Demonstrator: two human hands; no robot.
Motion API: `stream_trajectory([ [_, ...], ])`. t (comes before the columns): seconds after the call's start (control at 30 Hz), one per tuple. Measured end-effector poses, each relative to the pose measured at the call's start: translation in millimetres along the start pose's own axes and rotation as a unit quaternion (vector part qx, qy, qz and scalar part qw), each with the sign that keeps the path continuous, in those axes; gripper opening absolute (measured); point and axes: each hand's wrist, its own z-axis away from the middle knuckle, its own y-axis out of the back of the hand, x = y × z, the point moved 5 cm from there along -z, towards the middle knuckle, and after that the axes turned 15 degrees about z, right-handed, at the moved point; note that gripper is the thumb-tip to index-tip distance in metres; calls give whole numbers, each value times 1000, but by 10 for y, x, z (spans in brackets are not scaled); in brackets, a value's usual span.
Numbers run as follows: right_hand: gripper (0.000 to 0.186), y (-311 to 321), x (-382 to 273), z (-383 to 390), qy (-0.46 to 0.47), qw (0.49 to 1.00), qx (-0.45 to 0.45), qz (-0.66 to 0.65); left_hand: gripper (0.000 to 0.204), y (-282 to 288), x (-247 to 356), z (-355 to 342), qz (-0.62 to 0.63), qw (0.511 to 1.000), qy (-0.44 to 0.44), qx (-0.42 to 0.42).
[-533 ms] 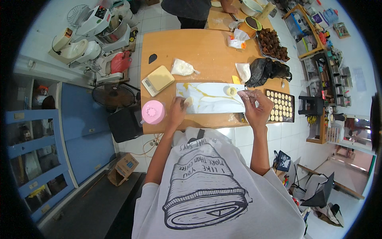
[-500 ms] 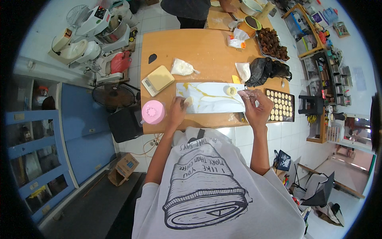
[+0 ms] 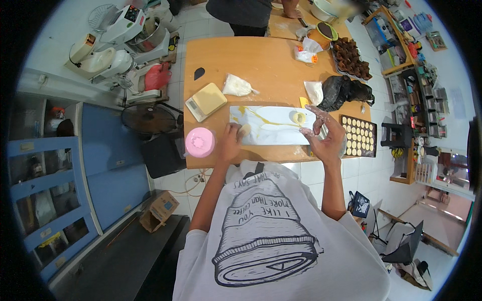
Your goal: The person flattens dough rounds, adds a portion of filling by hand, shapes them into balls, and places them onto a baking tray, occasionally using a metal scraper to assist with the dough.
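Two floury hands work at the white rectangular board [image 3: 273, 128] on the orange wooden table [image 3: 261, 65]: the left hand [image 3: 230, 142], which lay flat on the board's near left corner half a second ago, now cups a small pale dough ball [image 3: 244, 130] there. The right hand [image 3: 321, 134] has lifted off the board's right end, fingers spread and empty, beside the dark tray of pale dough rounds [image 3: 357, 135]. Another small dough round [image 3: 298, 118] sits on the board's right part, so shaping seems to pass to the left piece.

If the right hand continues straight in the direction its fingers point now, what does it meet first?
Probably the small round pale dough piece on the white rectangular board. The right hand is open and points up-left towards it, though its height above the board is unclear.
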Motion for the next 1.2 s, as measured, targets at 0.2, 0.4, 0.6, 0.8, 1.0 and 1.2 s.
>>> stream_trajectory([
  [0.2,22,-968,716,-141,-103,992,-36,-62,22,62,143,-80,-65,994,-84,24],
  [0.4,21,-2490,1273,-289,-50,975,-214,23,27,9,163,-56,-76,997,-7,24],
  [0.6,26,-3527,1386,-655,-40,917,-371,141,34,-54,19,-57,-139,990,-29,-3],
  [0.8,20,-3843,1660,-688,-23,939,-295,176,34,-92,-52,-105,-126,990,-56,-6],
  [1.0,27,-3711,1755,-527,57,918,-311,239,37,-200,-271,-36,-138,988,-63,13],
  [1.2,37,-3769,1609,-630,89,923,-336,162,37,-141,-273,-48,-164,985,-56,0],
])
